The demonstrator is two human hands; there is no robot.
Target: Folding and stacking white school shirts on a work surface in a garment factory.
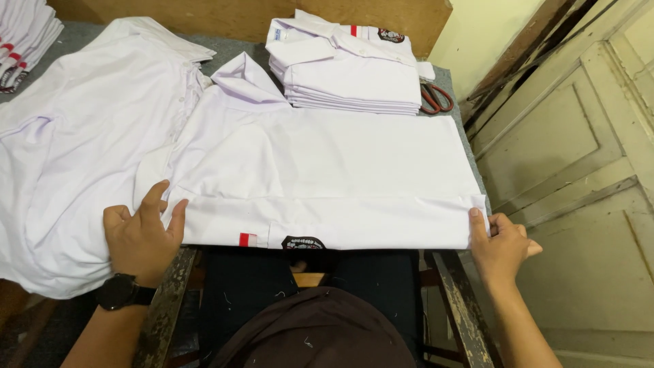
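Head camera looks steeply down (close) at table (463, 126).

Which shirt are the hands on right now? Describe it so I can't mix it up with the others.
On the grey table, it is the flat white shirt in the middle, nearest the person. The left hand and right hand pinch its folded front edge. Unlike the folded stack behind and the loose pile beside it, it lies singly.

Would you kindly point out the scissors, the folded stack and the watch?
scissors (436, 99), head view, on the red handles.
folded stack (351, 75), head view, on the top shirt's front.
watch (119, 291), head view, on the black face.
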